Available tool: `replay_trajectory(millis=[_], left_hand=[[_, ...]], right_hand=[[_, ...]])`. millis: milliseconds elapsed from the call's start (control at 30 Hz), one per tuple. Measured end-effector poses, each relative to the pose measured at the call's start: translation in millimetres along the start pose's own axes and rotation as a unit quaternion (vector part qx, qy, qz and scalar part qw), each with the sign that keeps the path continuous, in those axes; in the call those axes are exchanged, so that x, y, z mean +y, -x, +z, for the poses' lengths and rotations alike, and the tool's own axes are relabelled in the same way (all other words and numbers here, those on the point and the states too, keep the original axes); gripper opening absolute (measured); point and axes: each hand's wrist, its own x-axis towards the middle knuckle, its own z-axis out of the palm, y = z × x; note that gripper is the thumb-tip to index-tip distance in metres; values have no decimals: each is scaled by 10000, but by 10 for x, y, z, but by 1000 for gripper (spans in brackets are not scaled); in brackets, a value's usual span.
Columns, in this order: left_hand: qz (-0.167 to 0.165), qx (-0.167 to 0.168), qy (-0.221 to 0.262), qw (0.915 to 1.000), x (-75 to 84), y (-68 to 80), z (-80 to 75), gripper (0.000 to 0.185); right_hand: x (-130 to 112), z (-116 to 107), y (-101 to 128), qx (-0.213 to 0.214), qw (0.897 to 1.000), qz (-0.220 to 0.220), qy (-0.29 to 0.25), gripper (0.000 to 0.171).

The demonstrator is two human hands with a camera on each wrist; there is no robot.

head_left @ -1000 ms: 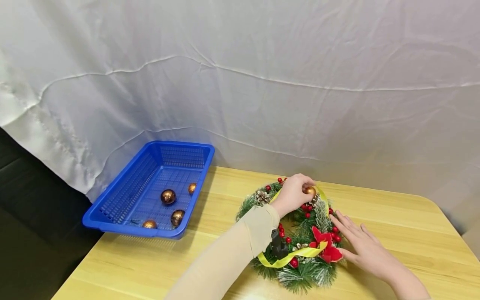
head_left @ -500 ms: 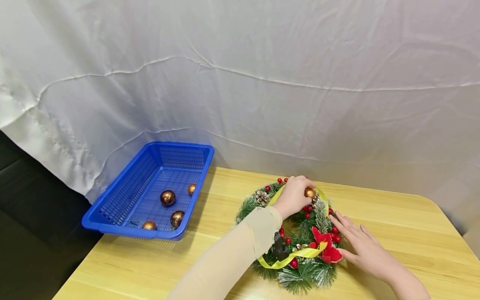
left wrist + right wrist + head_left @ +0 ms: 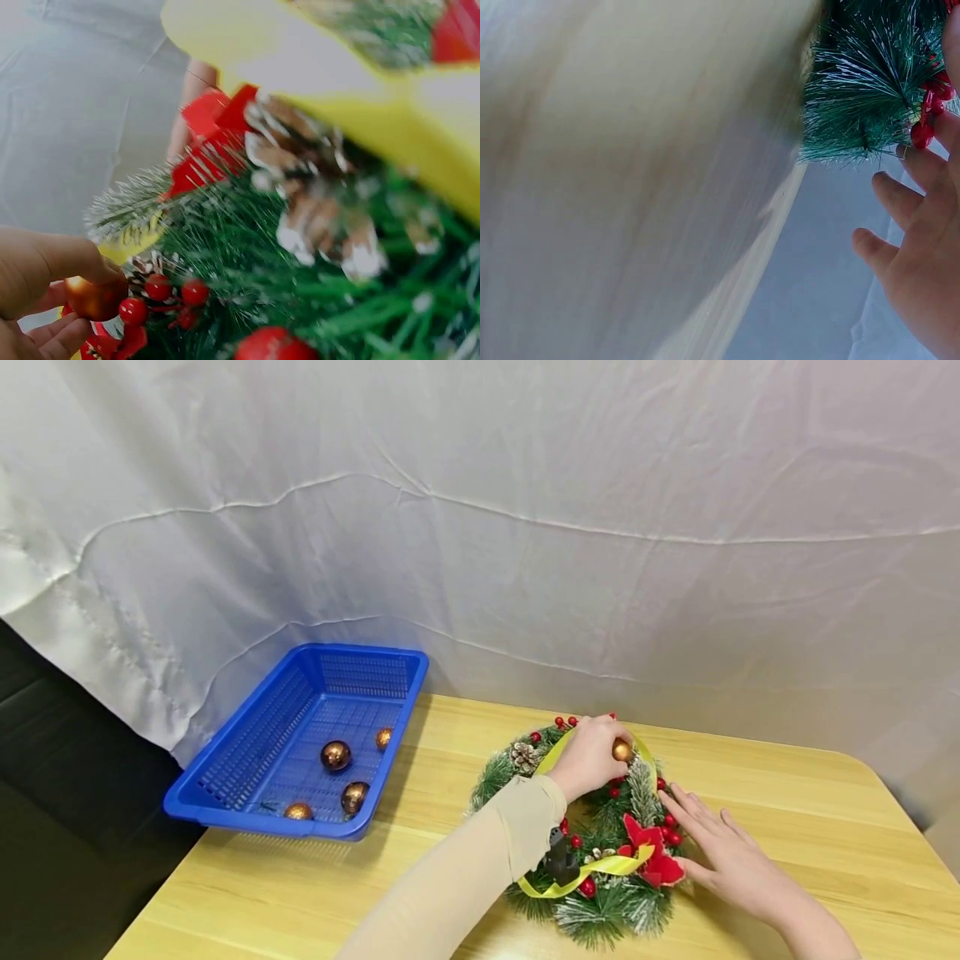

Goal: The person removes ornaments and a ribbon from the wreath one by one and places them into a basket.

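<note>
- Left hand (image 3: pixel 588 756) is curled over the far side of the wreath (image 3: pixel 592 835), thumb and fingertips pinching a copper bauble (image 3: pixel 622 749). The wrist view shows the same ball (image 3: pixel 94 298) pinched right beside a clump of red berries (image 3: pixel 161 289).
- Right hand (image 3: pixel 731 860) lies flat on the table (image 3: pixel 787 810) at the wreath's right edge, fingers straight and spread, tips touching the greenery by the red flower (image 3: pixel 652 852). It holds nothing, just steadies things.
- The wreath sits near the right of the table, with a yellow ribbon (image 3: pixel 585 872) looped across it and a pinecone (image 3: pixel 522 753) on its far left.
- The blue basket (image 3: pixel 225 777) is at the far left, well apart, with four more baubles in it, e.g. (image 3: pixel 336 754).
- If I'm reading this right, the bauble is being worked at that far spot among the branches. I'd keep the pinch light and on the ball's sides, so it doesn't pop out.
- I'd say keep the flat hand pressing down, or the whole ring could slide or lift.
- Watch the ribbon running right under that hand; it looks easy to snag.
- Can't tell whether the bauble is hooked to a twig, as the fingers hide it.
</note>
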Motion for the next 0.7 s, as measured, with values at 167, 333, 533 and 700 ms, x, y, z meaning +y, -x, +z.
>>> replay_trajectory(millis=[167, 333, 533, 700], left_hand=[[-63, 125, 681, 9976, 13, -3, -79, 28], [-282, 98, 1801, 9832, 36, 6, -173, 29], [-397, 211, 2739, 9607, 111, 32, -275, 29], [-292, 358, 3050, 9512, 187, 75, -409, 29]], right_hand=[[-9, -7, -11, -20, 10000, -14, -54, 79], [-3, -9, -11, -21, 10000, -29, -50, 80], [6, -5, -9, 43, 10000, -55, 14, 81], [17, 2, -10, 44, 10000, -59, 21, 81]])
